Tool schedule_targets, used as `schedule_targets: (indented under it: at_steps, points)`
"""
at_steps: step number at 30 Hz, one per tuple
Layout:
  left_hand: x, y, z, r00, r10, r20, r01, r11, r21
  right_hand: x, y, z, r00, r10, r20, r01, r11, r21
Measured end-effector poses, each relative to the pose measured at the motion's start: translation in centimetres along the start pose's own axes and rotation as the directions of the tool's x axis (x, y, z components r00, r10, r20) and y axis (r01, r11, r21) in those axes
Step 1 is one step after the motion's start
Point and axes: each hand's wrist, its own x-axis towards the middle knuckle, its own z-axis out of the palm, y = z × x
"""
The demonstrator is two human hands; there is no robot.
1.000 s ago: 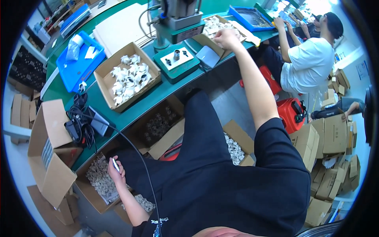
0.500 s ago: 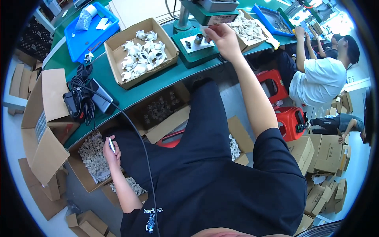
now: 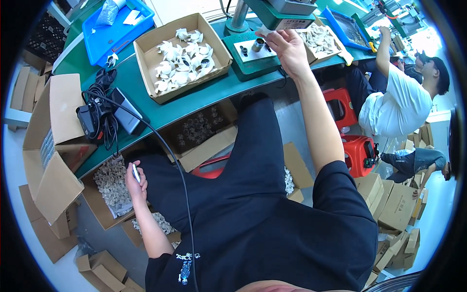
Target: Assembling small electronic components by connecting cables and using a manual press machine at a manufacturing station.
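Observation:
My right hand (image 3: 290, 52) is raised at the press, fingertips pinched on a small white part (image 3: 264, 30), mostly hidden by the fingers. Just below it, a metal cylinder (image 3: 258, 45) stands on the white plate of the green press base (image 3: 250, 71). Overhead hangs the press head (image 3: 283, 18). Down by my left thigh, my left hand (image 3: 136, 182) is closed around a slim silver-white object (image 3: 135, 173) whose kind I cannot make out. Left of the press, a cardboard box (image 3: 182, 92) holds many white curved parts (image 3: 181, 61).
A second box of white parts (image 3: 318, 39) stands right of the press. Blue trays (image 3: 95, 48) sit at both bench ends. A black cable (image 3: 170, 151) hangs across my lap from a power adapter (image 3: 127, 117). Cartons surround my legs; a person (image 3: 396, 104) works at the right.
The view has shifted slightly, so the bench items appear farther right. My right hand stays by the press fixture with its fingers pinched. My left hand keeps its hold on the slim object.

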Motion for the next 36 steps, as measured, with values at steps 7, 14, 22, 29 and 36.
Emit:
schedule_targets:
  at_steps: [7,14,22,29,36]
  points:
    - [-0.1,-0.2,-0.2,1.000,0.007,-0.016,-0.007,1.000,0.002,-1.5,-0.8,0.9,0.998,-0.060,0.035,0.069,0.892,-0.446]
    - [-0.1,0.0,-0.1,1.000,-0.001,-0.016,0.001,1.000,-0.002,-1.8,-1.0,0.2,0.983,-0.167,0.073,0.179,0.808,-0.561]
    - [0.0,0.3,0.4,1.000,0.000,-0.018,0.000,1.000,-0.026,-2.0,-0.9,1.1,0.964,-0.202,0.170,0.263,0.790,-0.553]
    - [0.2,0.1,0.0,1.000,0.005,-0.010,-0.006,1.000,-0.026,-2.3,-0.1,1.2,0.933,-0.300,0.198,0.357,0.713,-0.604]
    - [-0.2,-0.3,-0.4,1.000,-0.024,-0.016,0.024,1.000,-0.009,0.7,0.1,-2.9,0.969,-0.246,-0.015,0.224,0.907,-0.358]
